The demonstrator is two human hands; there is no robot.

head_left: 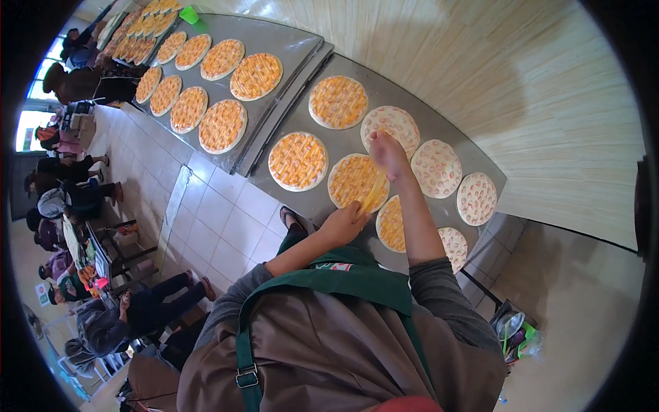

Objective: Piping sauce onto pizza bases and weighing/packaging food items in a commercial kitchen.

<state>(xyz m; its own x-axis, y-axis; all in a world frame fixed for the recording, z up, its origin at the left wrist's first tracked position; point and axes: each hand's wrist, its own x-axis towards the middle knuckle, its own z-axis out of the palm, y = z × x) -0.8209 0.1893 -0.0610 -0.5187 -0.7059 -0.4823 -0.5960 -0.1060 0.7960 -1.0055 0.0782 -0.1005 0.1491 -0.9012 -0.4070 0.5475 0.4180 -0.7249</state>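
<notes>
My left hand (345, 223) is closed round the lower end of a long, narrow yellow strip (375, 191), perhaps a soft bag; its exact kind is unclear. Slightly blurred, my right hand (388, 156) is curled at the strip's upper end. Both hands are above the metal table (269, 123). Under the strip lies a round pizza (350, 180) with orange-yellow topping and pale crossing lines. Below my right hand is a pale pizza (390, 123) dotted with pink slices, partly hidden. My right forearm partly covers another yellow-topped pizza (390, 223).
More yellow-topped pizzas (298, 161) lie to the left, pink-dotted ones (436, 169) to the right. Beyond a gap, a second metal table (288, 41) bears several pizzas and a green container (189, 15). A pale wall (439, 48) borders the far side. Several people are at the left.
</notes>
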